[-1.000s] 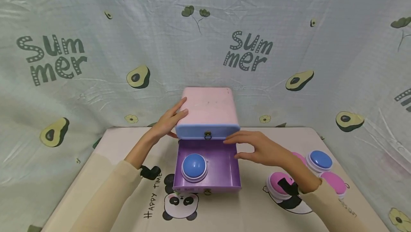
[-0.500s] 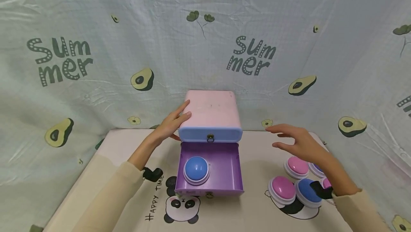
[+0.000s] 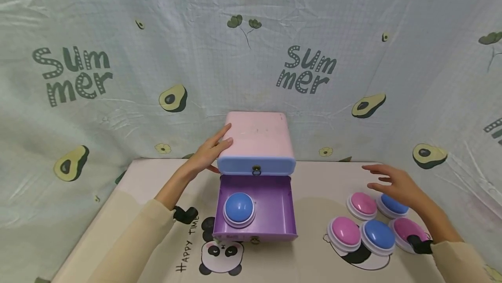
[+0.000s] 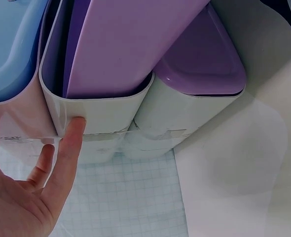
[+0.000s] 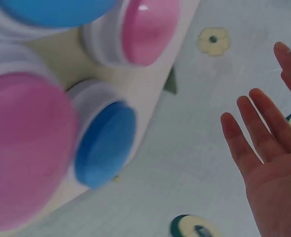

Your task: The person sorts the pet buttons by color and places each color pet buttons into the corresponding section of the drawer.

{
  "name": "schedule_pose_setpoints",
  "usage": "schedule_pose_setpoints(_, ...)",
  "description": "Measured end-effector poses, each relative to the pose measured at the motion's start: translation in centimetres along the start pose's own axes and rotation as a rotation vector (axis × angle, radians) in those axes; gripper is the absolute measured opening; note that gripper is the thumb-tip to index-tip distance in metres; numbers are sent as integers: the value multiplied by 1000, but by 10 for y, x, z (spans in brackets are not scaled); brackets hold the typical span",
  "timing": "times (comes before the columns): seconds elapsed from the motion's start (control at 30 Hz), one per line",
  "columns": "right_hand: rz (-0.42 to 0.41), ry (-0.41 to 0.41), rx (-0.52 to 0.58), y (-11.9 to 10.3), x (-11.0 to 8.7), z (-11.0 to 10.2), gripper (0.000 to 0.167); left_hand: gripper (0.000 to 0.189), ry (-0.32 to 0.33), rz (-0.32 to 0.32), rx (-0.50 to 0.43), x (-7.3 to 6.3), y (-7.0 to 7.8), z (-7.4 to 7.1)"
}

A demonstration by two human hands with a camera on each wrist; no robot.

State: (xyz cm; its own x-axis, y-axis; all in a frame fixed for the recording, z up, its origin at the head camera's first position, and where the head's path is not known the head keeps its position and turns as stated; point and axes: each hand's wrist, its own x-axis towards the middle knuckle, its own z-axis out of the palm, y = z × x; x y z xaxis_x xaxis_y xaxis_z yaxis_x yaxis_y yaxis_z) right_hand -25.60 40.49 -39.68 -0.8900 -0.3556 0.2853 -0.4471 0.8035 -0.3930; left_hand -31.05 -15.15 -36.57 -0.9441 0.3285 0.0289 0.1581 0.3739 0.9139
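A small drawer cabinet (image 3: pixel 256 137) with a pink top stands against the back cloth. My left hand (image 3: pixel 204 154) rests along its left side, fingers straight; in the left wrist view a fingertip touches a white side wall (image 4: pixel 101 116). Below the blue front (image 3: pixel 235 165), a purple drawer (image 3: pixel 276 207) is pulled out. In its left part sits a blue push button (image 3: pixel 239 207) with a white base. My right hand (image 3: pixel 400 187) hovers at the right above a group of similar buttons, fingers loosely extended and holding nothing. The closest below it is a blue button (image 3: pixel 393 206).
Several buttons cluster on the right of the table: a pink one (image 3: pixel 363 203) behind, another pink one (image 3: pixel 345 230) in front, a blue one (image 3: pixel 378 234) beside it and a pink one (image 3: pixel 409 228) partly behind the wrist strap. A patterned cloth (image 3: pixel 251 69) hangs behind.
My right hand has moved right, from the drawer's right edge to above the button group. My left hand stays on the cabinet, and the blue button stays in the drawer. The head view shifted slightly.
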Motion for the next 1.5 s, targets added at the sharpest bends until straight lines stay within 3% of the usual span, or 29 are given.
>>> schedule_pose_setpoints(0.23,158,-67,21,27,-15,2,53,66,-1,-8,-6,0,0,1)
schedule_pose_setpoints(0.4,208,-97,7,44,-25,5,55,66,-3,-6,-7,0,0,1)
schedule_pose_setpoints(0.63,296,-222,7,62,-34,8,65,66,-1,1,-4,0,1,1)
schedule_pose_setpoints(1.07,291,-264,10,72,-46,14,56,66,1,-2,-10,0,-1,1)
schedule_pose_setpoints(1.5,235,-223,8,70,-47,14,53,66,5,-7,-3,0,-2,2)
